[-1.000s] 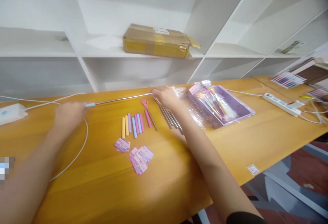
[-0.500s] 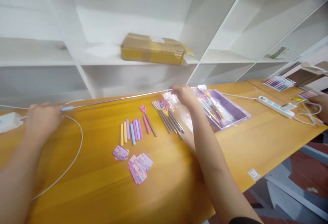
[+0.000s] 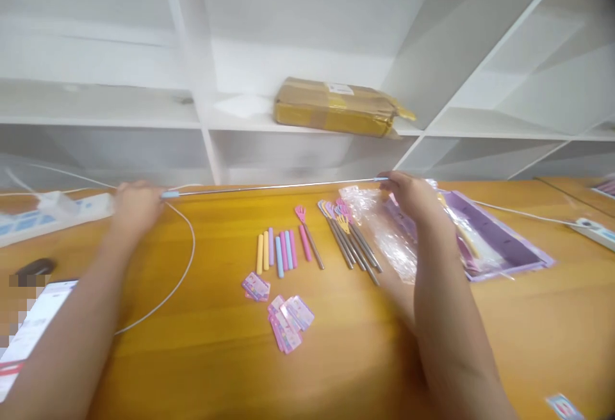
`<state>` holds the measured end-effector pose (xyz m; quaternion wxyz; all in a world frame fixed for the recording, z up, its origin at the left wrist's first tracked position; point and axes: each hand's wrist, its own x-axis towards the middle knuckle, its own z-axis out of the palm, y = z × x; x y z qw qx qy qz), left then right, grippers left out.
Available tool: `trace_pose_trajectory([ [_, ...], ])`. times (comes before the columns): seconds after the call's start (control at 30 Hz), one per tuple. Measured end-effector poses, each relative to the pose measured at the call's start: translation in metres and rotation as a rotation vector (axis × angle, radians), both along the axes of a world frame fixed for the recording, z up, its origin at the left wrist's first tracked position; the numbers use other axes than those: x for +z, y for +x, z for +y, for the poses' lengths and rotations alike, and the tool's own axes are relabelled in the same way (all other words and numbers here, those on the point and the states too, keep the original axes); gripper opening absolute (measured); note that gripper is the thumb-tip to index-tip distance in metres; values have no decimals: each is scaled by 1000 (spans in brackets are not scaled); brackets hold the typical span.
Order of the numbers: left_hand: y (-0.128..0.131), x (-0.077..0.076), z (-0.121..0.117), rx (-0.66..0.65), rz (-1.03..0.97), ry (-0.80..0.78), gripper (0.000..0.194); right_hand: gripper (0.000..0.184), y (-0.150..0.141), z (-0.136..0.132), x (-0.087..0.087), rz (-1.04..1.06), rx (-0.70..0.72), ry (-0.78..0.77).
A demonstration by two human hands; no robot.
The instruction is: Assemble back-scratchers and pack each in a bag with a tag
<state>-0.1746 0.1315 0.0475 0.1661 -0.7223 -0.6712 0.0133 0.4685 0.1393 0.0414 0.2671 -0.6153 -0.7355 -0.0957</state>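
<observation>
Fingers closed on both blue ends (image 3: 170,194): left hand (image 3: 137,207), right hand (image 3: 411,197) pinch slim metal rod (image 3: 269,187), apparently to hold it straight above far desk (image 3: 211,362), beyond coloured tubes (image 3: 284,250), clawed scratchers (image 3: 343,223), seemingly grouped by kind.

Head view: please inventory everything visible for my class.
Rod: one, silver, above centre
Tubes: eight, multicoloured, centre
Lone stick: one, pink head, beside tubes
Stick bunch: several, multicoloured heads, further right
Cards: several, pink, below tubes
Wrap: some, transparent, right of bunch
Tray: one, purple, right
Power strips: two, white, left and right
Cables: several, white, left and right
Unclear object: one, black, left
Screen: one, white, lower left
Label: one, blue, lower right
Shelf: one, white, behind
Box: one, brown, on shelf
Table: one, orange, beneath
Left hand: one, bare, on rod
Right hand: one, bare, on rod
</observation>
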Motion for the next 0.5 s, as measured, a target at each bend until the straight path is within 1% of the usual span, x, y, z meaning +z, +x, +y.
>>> trace_pose_trajectory([
  [0.07,9,-4,0,35,-9,-46,32,25,-3,-1,5,28,-83,-41],
  [0.17,19,-13,6,84,-14,-85,31,33,-7,-9,17,63,-374,-102],
  [0.23,22,-16,9,100,-20,-99,34,33,-11,-17,26,44,-519,-116],
  [0.3,22,-15,10,109,-29,-105,36,30,-14,-24,34,5,-559,-124],
  [0.37,21,-11,9,113,-39,-104,39,26,-16,-29,39,-29,-544,-128],
  [0.43,21,-7,6,112,-47,-105,38,23,-16,-31,40,-70,-532,-125],
  [0.5,23,-3,3,105,-36,-120,35,15,-16,-31,38,-116,-516,-142],
])
